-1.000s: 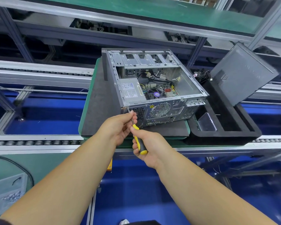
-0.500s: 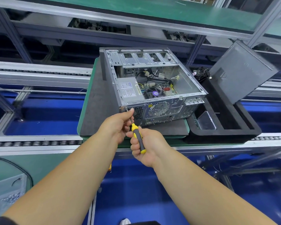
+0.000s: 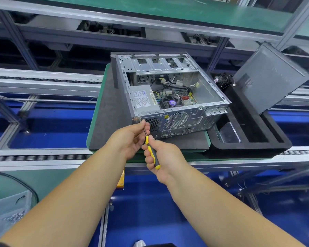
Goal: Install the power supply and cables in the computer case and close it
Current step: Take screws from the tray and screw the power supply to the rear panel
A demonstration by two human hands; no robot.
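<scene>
Screwdriver [image 3: 151, 149] has crept up to the case [image 3: 169, 97] since a second ago, its tip now at the rear's upper-left corner screw, right hand [image 3: 163, 157] gripping the handle, left hand [image 3: 130, 138] pinching the shaft, so fastening the power supply [image 3: 144, 100] inside has likely begun.

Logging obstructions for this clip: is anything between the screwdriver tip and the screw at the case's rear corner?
Nothing visible. The screwdriver tip already meets the screw on the computer case; left hand fingers pinch the shaft beside it, right hand grips the handle.
</scene>
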